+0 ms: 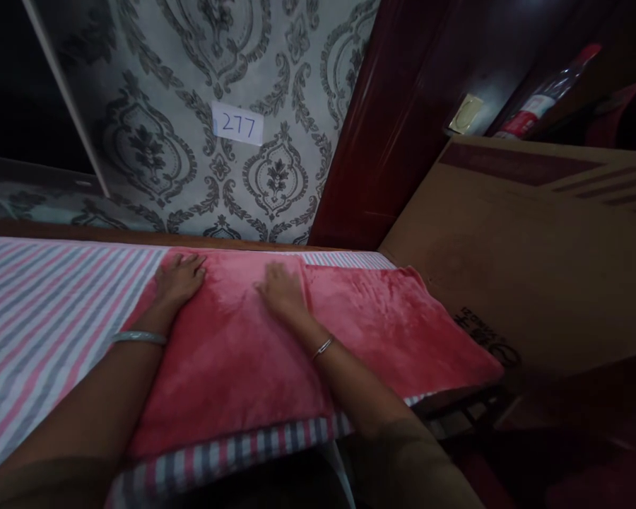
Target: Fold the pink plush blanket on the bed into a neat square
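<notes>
A red plush cloth lies folded and fairly flat on a striped tablecloth. My left hand rests palm down near the cloth's far left corner, fingers spread on the pile. Farther right, my right hand lies on the same cloth close to its right edge; it is a little blurred, with the thumb apart from the fingers. Neither hand holds anything. Against that edge a second red plush part stretches right; I cannot tell whether it is a separate piece.
A large cardboard box stands at the right end of the table. Behind it are a plastic bottle with a red cap and a wall switch. A paper marked 277 is on the patterned wall; a dark screen is at upper left.
</notes>
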### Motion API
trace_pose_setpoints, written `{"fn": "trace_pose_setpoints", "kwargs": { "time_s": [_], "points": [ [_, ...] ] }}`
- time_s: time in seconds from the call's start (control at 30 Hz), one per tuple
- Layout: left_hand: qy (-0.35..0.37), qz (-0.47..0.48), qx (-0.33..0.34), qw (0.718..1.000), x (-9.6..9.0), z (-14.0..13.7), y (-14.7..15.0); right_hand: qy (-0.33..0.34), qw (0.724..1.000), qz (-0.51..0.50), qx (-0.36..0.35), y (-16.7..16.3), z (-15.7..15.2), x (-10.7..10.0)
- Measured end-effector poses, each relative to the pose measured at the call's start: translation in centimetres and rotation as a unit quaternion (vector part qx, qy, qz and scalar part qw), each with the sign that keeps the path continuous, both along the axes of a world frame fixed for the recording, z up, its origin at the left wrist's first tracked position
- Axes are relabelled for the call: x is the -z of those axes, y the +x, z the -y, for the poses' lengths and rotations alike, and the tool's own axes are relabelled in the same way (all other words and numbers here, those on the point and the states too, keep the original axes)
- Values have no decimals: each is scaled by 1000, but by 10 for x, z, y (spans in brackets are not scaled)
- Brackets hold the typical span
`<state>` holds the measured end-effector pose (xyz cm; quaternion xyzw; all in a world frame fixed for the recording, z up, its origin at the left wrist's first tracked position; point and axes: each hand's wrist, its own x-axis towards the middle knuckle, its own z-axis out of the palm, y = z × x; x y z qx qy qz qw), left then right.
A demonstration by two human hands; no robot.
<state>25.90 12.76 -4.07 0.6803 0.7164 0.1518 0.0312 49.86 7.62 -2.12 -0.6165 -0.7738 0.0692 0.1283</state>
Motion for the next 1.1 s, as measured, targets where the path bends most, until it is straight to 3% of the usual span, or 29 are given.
{"fn": "trace_pose_setpoints", "kwargs": {
  "time_s": [0.1,0.17,0.3,0.43,0.6,0.7,0.8,0.97,1.1],
  "points": [
    [5,8,5,1000,2,-1,-2,17,988,-35,-149,-39,34,12],
    [14,12,13,1000,3,-2,-3,40,982,-57,-178,-54,53,23],
    [17,13,12,1000,1,0,-2,40,989,-64,-123,-41,61,31],
    [-11,10,6,1000,-6,5,3,-36,998,-17,-42,6,53,25],
    [-14,2,13,1000,-10,11,10,-48,997,5,62,55,64,31],
    [-18,-17,12,1000,-12,12,14,-51,996,7,72,68,71,36],
    [-70,-14,34,997,-21,13,12,-65,995,20,67,72,73,30],
    [-109,-31,96,989,-35,47,-8,-69,996,21,49,44,89,-1],
    [-69,-60,127,988,-12,107,-27,-21,994,-26,-106,-17,121,-5]
  ]
}}
